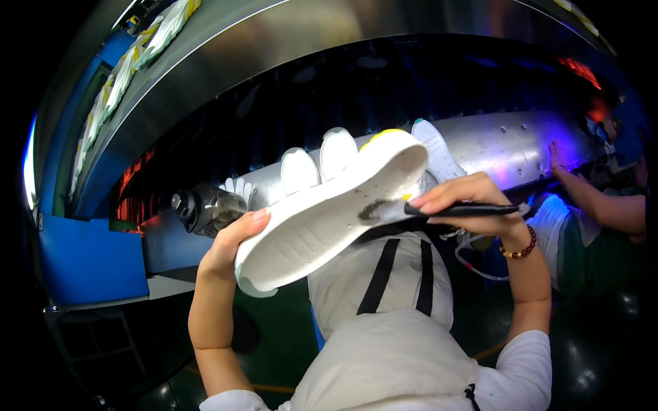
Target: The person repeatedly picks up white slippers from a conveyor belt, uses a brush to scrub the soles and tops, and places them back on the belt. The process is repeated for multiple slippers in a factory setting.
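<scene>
A white shoe sole (308,240) hangs tilted in front of me, its hollow inner side turned toward me. My left hand (229,241) grips its lower left end, thumb over the rim. In my right hand (473,195) is a brush with a black handle (490,210). The brush's bristles rest against the inside of the sole, right of its middle. Yellow shows along the sole's far upper edge. Behind it, white soles (299,171) stand on the metal ledge, partly hidden by the one I hold; another white sole (437,152) leans to the right.
A dark, clear bottle (205,209) lies or leans on the ledge near my left hand. A metal ledge (504,147) runs below a dark machine opening. More soles (127,72) line an upper shelf at far left, above a blue panel (92,260). Another person's arm (593,198) reaches in at right.
</scene>
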Demonstrator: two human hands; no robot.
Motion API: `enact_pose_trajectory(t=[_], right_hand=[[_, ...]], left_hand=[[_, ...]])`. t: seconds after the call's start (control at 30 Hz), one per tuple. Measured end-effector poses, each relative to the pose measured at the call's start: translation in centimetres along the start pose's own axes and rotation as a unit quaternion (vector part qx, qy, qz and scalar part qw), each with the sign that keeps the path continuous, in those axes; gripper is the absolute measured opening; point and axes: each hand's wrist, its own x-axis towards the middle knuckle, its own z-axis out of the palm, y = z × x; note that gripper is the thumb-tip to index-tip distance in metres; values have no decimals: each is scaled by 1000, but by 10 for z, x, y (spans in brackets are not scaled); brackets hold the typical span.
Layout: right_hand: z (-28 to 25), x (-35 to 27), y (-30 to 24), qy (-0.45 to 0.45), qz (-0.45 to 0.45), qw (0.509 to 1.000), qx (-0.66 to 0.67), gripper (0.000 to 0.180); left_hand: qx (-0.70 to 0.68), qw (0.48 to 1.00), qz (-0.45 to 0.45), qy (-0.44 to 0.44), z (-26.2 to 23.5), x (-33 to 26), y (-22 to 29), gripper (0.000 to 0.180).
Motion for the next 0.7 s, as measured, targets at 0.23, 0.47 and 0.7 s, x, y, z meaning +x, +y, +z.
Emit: enact_pose_trajectory(t=[0.23, 0.47, 0.7], right_hand=[[-4, 4, -13, 37, 0, 999, -18, 20], [-1, 6, -20, 10, 43, 996, 82, 21], [28, 35, 10, 146, 159, 957, 195, 15]], left_hand=[[-90, 996, 12, -22, -15, -2, -8, 42], [-112, 987, 58, -102, -6, 6, -9, 44], [-262, 958, 32, -108, 20, 49, -42, 51]])
